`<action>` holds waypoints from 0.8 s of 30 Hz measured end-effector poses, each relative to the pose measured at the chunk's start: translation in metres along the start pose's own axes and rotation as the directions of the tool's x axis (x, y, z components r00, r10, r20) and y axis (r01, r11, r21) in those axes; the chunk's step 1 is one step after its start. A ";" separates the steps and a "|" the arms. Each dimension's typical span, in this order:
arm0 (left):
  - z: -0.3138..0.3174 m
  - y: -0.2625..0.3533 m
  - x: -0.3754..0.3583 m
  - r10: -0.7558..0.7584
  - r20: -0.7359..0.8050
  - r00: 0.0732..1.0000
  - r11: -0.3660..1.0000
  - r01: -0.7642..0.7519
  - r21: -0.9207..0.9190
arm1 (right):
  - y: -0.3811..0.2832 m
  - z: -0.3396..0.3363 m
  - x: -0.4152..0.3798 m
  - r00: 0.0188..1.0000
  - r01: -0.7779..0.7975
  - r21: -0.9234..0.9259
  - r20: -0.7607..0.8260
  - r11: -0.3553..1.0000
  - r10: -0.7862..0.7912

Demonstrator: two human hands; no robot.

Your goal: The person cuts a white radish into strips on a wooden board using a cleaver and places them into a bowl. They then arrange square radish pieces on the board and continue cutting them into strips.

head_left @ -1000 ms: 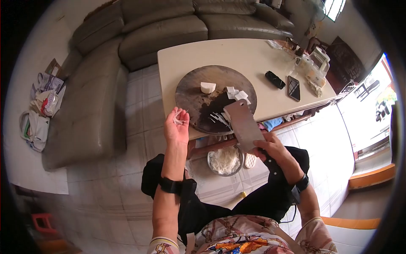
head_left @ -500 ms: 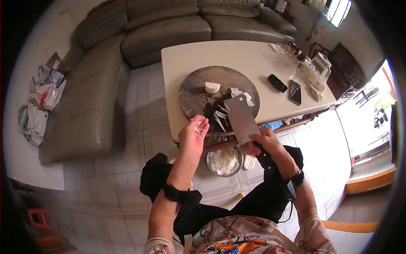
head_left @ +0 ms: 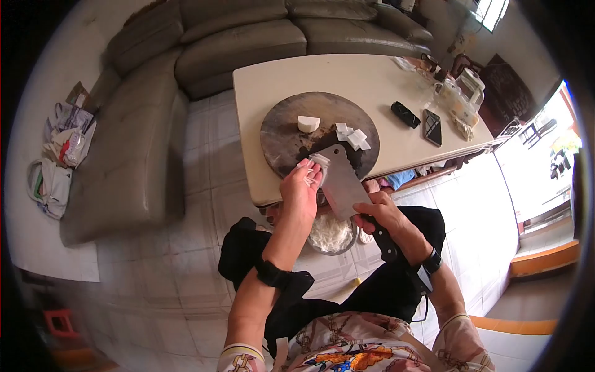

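My right hand (head_left: pixel 378 217) grips the black handle of a wide cleaver (head_left: pixel 342 183), its blade slanting up to the left over the board's near edge. Close beside the blade, my left hand (head_left: pixel 302 186) is cupped around thin white strips (head_left: pixel 319 162). The round wooden board (head_left: pixel 282 133) carries a white chunk (head_left: pixel 308 124) near its middle and several thin white slices (head_left: pixel 353 137) on the right. Below the board, a metal bowl (head_left: pixel 333 234) of white shreds is partly hidden by my hands and the blade.
The board rests on a cream table (head_left: pixel 260 80). A black case (head_left: pixel 405 115) and a phone (head_left: pixel 432 128) lie to its right, near plastic bags (head_left: pixel 455 105). A grey sofa (head_left: pixel 242 59) stands behind, with bags (head_left: pixel 56 186) at far left.
My left hand has moved right to the blade, and the strips from the board are now between hand and cleaver. The cleaver has shifted slightly left and down.
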State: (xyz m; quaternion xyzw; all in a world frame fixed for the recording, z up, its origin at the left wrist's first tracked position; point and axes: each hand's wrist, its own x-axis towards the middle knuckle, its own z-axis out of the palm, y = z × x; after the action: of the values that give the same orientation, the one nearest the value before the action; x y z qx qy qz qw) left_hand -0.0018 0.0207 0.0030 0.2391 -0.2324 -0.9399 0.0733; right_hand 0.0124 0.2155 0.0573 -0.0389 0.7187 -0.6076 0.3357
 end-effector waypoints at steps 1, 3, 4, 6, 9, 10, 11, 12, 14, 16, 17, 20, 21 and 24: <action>0.001 -0.002 0.002 -0.001 0.001 1.000 1.000 0.001 0.002 | 0.000 0.000 0.000 1.000 0.000 0.002 -0.001 1.000 0.000; 0.007 -0.005 0.004 -0.021 0.064 0.998 0.998 0.025 -0.051 | 0.001 -0.004 -0.002 1.000 0.000 0.083 0.005 0.997 0.000; 0.012 -0.005 0.005 -0.025 0.068 0.997 0.998 0.028 -0.050 | 0.000 -0.006 -0.004 1.000 0.001 0.083 -0.001 0.997 -0.001; 0.024 0.002 0.003 0.022 0.208 0.978 0.995 -0.001 -0.099 | -0.003 -0.010 -0.005 0.999 -0.022 0.267 -0.021 0.963 0.028; 0.032 0.018 0.002 0.086 0.250 0.964 0.993 -0.062 -0.102 | -0.001 -0.020 -0.005 0.999 0.007 0.399 0.036 0.917 -0.023; 0.030 0.023 0.006 0.105 0.270 0.957 0.991 -0.076 -0.114 | -0.002 -0.023 -0.006 0.999 0.006 0.404 0.030 0.915 -0.020; 0.027 0.028 0.009 0.128 0.238 0.963 0.988 -0.103 -0.114 | -0.004 -0.024 -0.008 0.999 0.014 0.447 0.036 0.894 -0.033; 0.027 0.032 0.011 0.126 0.179 0.976 0.987 -0.105 -0.121 | -0.005 -0.025 -0.008 0.998 0.022 0.488 0.042 0.873 -0.049; 0.019 0.030 0.017 0.072 0.119 0.990 0.990 -0.056 -0.132 | -0.003 -0.027 -0.006 0.995 0.053 0.494 0.046 0.868 -0.087; 0.018 0.022 0.018 0.048 0.116 0.992 0.994 -0.036 -0.106 | -0.007 -0.026 -0.008 0.998 0.052 0.445 0.017 0.894 -0.066; 0.018 0.017 0.018 0.026 0.111 0.993 0.996 -0.017 -0.084 | -0.009 -0.023 -0.008 0.997 0.054 0.448 0.018 0.892 -0.069; 0.025 -0.003 0.016 0.053 0.143 0.988 0.996 -0.042 -0.078 | -0.011 -0.014 -0.007 0.993 0.118 0.241 -0.013 0.963 -0.119; 0.031 -0.008 0.009 0.104 0.154 0.983 0.994 -0.101 -0.032 | -0.009 -0.012 -0.005 0.985 0.169 0.120 -0.045 0.978 -0.164; 0.037 -0.019 0.010 0.179 0.256 0.950 0.974 -0.208 0.088 | -0.016 -0.004 -0.010 0.977 0.196 -0.003 -0.087 0.981 -0.195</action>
State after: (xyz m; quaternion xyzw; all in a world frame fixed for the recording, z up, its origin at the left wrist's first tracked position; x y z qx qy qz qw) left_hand -0.0285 0.0497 0.0188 0.1006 -0.3153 -0.9357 0.1221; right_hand 0.0120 0.2196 0.0759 -0.0819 0.7237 -0.6408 0.2428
